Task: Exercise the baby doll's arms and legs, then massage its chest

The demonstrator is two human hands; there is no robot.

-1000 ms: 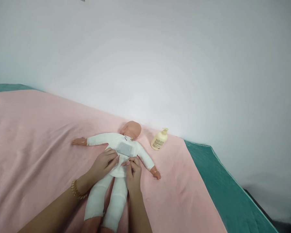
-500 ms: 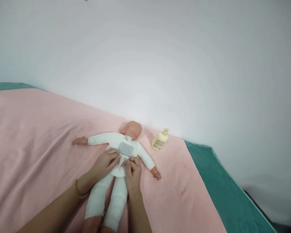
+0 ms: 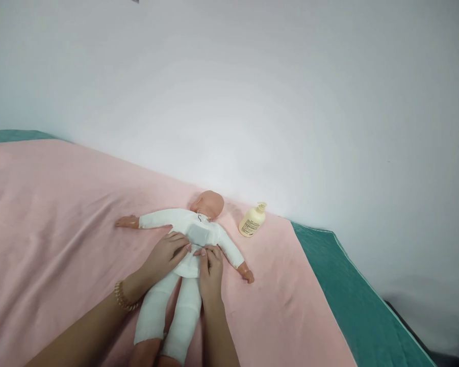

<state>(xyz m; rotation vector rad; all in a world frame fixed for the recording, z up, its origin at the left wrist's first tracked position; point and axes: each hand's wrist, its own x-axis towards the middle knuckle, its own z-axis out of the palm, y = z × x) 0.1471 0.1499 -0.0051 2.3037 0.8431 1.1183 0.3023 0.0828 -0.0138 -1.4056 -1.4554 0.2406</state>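
A baby doll point(image 3: 210, 204) lies stretched out on the pink blanket, its arms spread and its body covered in white cloth point(image 3: 186, 268). Set into the middle of its torso is a grey rectangular panel point(image 3: 198, 235). My left hand point(image 3: 170, 255) rests at the panel's lower left, thumb and fingers closed on the cloth edge. At the lower right, my right hand point(image 3: 211, 260) pinches the cloth with curled fingers. The fingertips partly hide the cloth between them. A beaded bracelet point(image 3: 122, 298) circles my left wrist.
A pale yellow pump bottle point(image 3: 252, 220) stands to the right of the doll's head. The pink blanket point(image 3: 69, 219) lies over a green sheet point(image 3: 352, 275), which shows along the right side. A white wall point(image 3: 229, 102) rises behind.
The cloth between my hands, earlier bunched in a raised fold, now lies flatter just below the grey panel. My fingertips have shifted slightly; the doll and bottle stay in place.
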